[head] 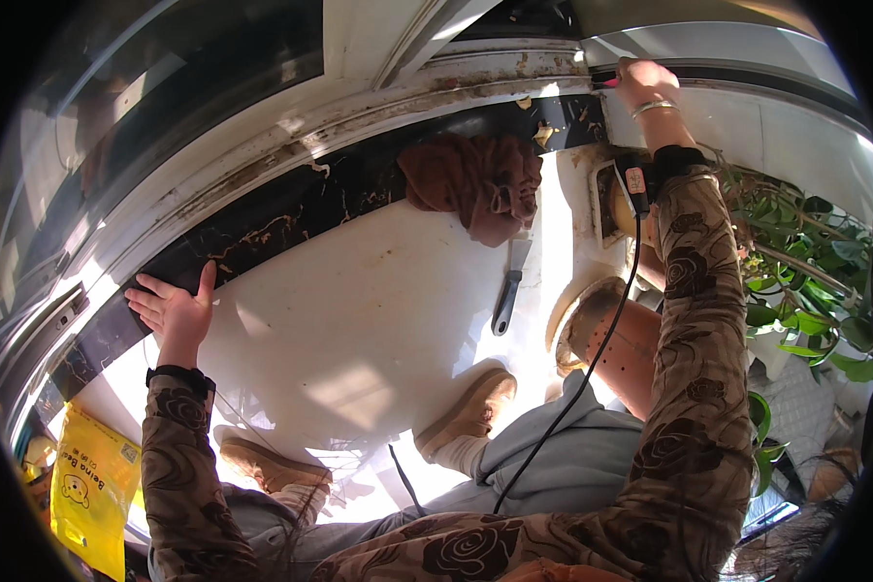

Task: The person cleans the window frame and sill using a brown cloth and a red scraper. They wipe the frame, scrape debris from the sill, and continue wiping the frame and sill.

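My left hand (174, 309) rests with spread fingers on the black marbled stone sill (276, 225), holding nothing. At the upper right, my right hand (647, 84) is closed around a small pink-red object (611, 83), mostly hidden in the fingers, at the corner of the dirty white window or door frame (509, 73). A crumpled brown cloth (480, 182) lies over the sill's edge between my hands. Just below the cloth, a scraper with a black handle (507, 302) lies on the pale floor, touched by neither hand.
Leafy green plants (815, 269) stand right of my right arm. A brown cylindrical pot or pipe (618, 342) is near my knee. A yellow plastic bag (94, 487) is at lower left. A black cable (604, 349) hangs across my lap. Loose flakes (544, 134) lie on the sill.
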`<action>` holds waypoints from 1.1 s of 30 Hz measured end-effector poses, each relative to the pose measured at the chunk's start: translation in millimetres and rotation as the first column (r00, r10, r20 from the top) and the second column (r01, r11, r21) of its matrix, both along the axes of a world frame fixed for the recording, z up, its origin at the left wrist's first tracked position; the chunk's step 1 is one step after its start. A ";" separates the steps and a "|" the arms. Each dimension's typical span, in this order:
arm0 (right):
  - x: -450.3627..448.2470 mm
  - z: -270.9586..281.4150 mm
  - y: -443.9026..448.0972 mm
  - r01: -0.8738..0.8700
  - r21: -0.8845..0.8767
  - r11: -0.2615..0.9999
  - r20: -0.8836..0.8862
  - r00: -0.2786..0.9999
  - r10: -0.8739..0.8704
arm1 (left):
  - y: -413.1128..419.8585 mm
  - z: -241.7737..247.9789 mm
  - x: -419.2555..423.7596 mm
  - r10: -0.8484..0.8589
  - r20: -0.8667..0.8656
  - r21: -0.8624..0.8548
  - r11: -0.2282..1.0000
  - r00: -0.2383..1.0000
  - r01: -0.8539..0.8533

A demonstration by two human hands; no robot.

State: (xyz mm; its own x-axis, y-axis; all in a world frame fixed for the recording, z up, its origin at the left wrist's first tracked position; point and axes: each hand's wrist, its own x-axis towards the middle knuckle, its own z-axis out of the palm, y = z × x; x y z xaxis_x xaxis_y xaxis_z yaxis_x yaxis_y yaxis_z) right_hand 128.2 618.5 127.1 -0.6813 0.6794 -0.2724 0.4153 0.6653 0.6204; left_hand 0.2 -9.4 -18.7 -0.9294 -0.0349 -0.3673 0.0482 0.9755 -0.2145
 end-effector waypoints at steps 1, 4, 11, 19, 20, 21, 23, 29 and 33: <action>3.7 -8.3 -4.0 0.011 0.027 1.000 -0.044 0.999 -0.009 | -0.1 -0.1 0.2 0.001 -0.002 0.004 1.000 1.000 -0.001; 11.6 -21.8 -10.7 0.099 -0.044 0.994 -0.119 0.988 -0.103 | -0.8 -1.0 0.7 -0.002 -0.012 0.012 1.000 1.000 0.002; 13.0 -10.0 8.9 0.089 -0.054 0.995 -0.266 0.959 -0.100 | -3.6 -3.5 1.6 -0.017 -0.037 0.013 1.000 0.999 0.018; 9.6 -31.4 18.1 -0.140 -0.006 0.990 -0.065 0.988 0.139 | -6.3 -6.8 2.1 -0.034 -0.057 0.018 0.999 0.998 0.036; 8.2 -29.5 18.3 -0.073 -0.070 0.995 -0.119 0.991 0.064 | -6.5 -6.7 2.2 -0.036 -0.068 0.030 0.999 0.997 0.038; 6.4 -24.6 19.6 -0.020 -0.136 0.990 -0.184 0.983 -0.006 | -6.4 -6.4 2.4 -0.036 -0.063 0.022 0.999 0.997 0.038; 2.3 -11.1 23.8 -0.050 -0.074 0.996 -0.246 0.969 0.031 | -5.9 -5.7 2.5 -0.045 -0.064 0.012 0.999 0.997 0.046; -0.7 -3.9 24.0 0.012 -0.001 1.000 -0.121 0.993 -0.012 | -2.9 -2.9 0.5 -0.012 -0.023 0.001 1.000 1.000 0.012; 15.2 -27.7 9.8 -0.108 0.015 0.994 -0.112 0.988 0.109 | -3.5 -4.1 0.9 -0.014 -0.036 0.011 1.000 0.999 0.014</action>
State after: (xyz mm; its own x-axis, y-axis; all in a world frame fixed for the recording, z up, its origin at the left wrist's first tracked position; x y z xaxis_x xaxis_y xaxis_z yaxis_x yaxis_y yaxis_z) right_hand 143.4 628.3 99.4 -0.7770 0.6021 -0.1840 0.4089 0.7049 0.5796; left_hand 1.1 -12.9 -22.8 -0.9423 -0.0176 -0.3344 0.0545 0.9772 -0.2050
